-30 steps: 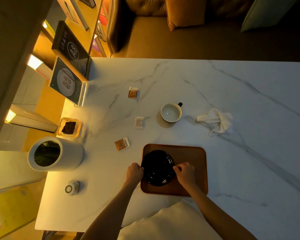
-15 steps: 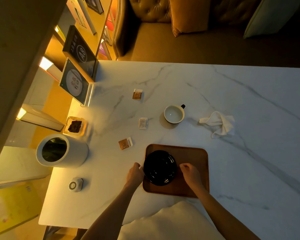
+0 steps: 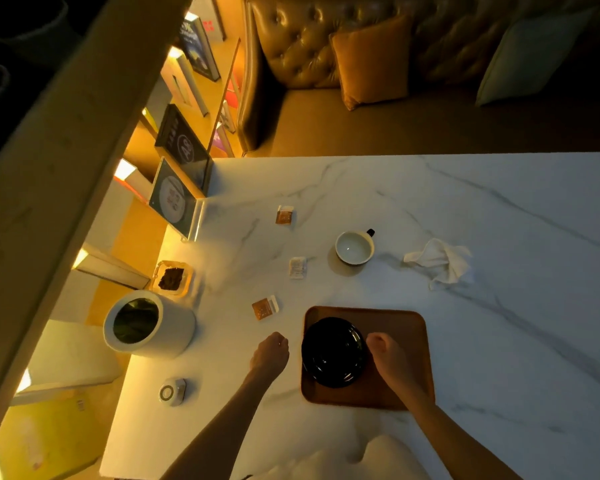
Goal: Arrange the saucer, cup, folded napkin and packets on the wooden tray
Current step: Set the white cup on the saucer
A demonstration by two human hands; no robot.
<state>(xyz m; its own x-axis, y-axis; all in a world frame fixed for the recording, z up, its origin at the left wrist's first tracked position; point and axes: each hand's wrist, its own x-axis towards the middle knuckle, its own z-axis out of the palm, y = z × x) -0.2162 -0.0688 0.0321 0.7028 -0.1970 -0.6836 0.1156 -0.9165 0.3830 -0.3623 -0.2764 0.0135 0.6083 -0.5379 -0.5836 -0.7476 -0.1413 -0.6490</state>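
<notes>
Saucer [image 3: 333, 353] lies on tray [image 3: 404, 323]; left grip [image 3: 271, 353] curled, empty; right grip [image 3: 385, 351] curled beside its rim, contact unclear. Next, centre cup [image 3: 354, 247] on it.

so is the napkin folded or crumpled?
Crumpled, not folded. The napkin lies in a loose, bunched heap on the table, to the right of the cup and off the tray.

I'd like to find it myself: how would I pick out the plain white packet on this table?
On the white marble table, find the round cream ceramic cup standing beyond the brown wooden tray. Just left of the cup, apart from it, lies a small flat white paper packet. The two other small packets are orange-brown with a white strip; this one is all white.
</notes>
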